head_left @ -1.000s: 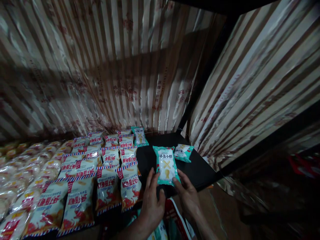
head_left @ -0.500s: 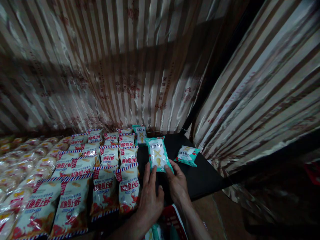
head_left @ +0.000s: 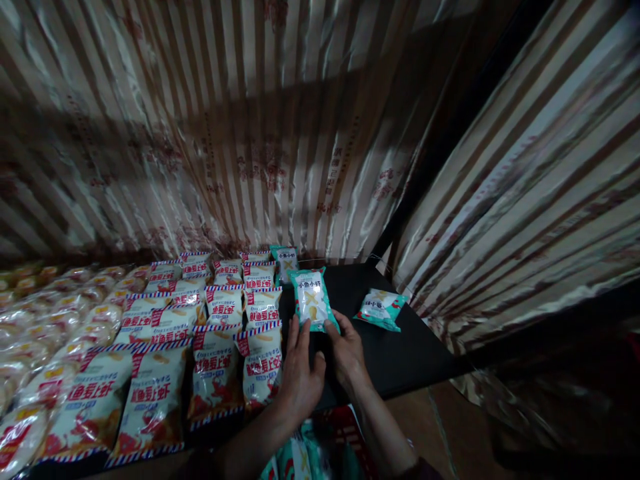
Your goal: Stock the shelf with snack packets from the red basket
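Note:
A teal-and-white snack bag (head_left: 312, 299) lies face up on the black shelf (head_left: 400, 357), its lower end toward me. My left hand (head_left: 303, 377) has its fingers stretched out, the tips touching the bag's lower left edge. At the lower right corner, my right hand (head_left: 349, 348) has its thumb and fingers closed on the bag. Just behind it, against the row, stands another teal bag (head_left: 286, 263). A third teal bag (head_left: 383, 309) lies askew to the right. Below my wrists, a red container (head_left: 345, 427) holds several more teal bags (head_left: 300, 457).
Rows of white, red and blue snack bags (head_left: 155, 393) fill the shelf to the left. Beyond them are round clear-wrapped packs (head_left: 53, 383). A striped curtain (head_left: 240, 133) hangs behind, another on the right. A dark post (head_left: 425, 170) rises at the corner.
The teal bag between my hands has shifted slightly back and left, closer to the teal bag behind it. My hands moved with it. The view has tilted a little, showing more of the container.

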Tool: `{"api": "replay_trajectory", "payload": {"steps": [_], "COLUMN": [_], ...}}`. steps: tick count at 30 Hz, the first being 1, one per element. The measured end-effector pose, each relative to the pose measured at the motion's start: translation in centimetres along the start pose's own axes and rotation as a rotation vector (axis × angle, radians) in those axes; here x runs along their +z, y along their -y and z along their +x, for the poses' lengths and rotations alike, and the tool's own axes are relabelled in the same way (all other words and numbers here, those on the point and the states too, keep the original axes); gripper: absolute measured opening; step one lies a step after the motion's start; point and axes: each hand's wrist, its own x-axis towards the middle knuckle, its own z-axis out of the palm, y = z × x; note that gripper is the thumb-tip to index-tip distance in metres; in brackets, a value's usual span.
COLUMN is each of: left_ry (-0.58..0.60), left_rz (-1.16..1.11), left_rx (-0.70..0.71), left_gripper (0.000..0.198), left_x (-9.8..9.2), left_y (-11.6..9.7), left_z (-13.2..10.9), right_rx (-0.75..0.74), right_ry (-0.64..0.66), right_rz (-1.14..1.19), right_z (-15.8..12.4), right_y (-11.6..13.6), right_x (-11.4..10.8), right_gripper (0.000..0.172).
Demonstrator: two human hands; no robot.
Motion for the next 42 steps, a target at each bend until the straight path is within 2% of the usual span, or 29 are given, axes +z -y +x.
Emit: {"api": "replay_trajectory", "payload": {"steps": [6, 14, 22, 28, 36, 42], "left_ry": [0.002, -0.052, -0.127, -0.118, -0.135, -0.131], "left_rz": [-0.044, -0.007, 0.052, 0.081, 0.129, 0.120], "left_rx": [-0.015, -0.117, -0.152, -0.168, -0.163, -0.213], "left_gripper": [0.063, 0.063, 0.064, 0.060, 0.059, 0.057], "left_x": [-0.8, -0.4, 0.0, -0.2, -0.4, -0.5], "left_y": [-0.8, -2.2, -1.7, -1.3, -0.9, -1.8], "left_z": [1.1, 3.5, 5.8, 7.0, 7.6, 7.3], "right_rx": [-0.023, -0.053, -0.100, -0.112, -0.177, -0.225], "right_ry": [0.005, 0.029, 0.019, -0.010, 0.048, 0.089], "right_rz": [0.025, 0.007, -0.070, -0.146, -0.216, -0.381], "right_z": [0.9, 3.0, 4.9, 6.0, 7.2, 7.2], "right_y": [0.0, -0.3, -0.8, -1.3, -2.6, -2.4], "right_x": [0.5, 1.8, 3.3, 4.2, 4.2, 4.3], "right_gripper": [0.045, 0.044, 0.044, 0.040, 0.039, 0.028]}}
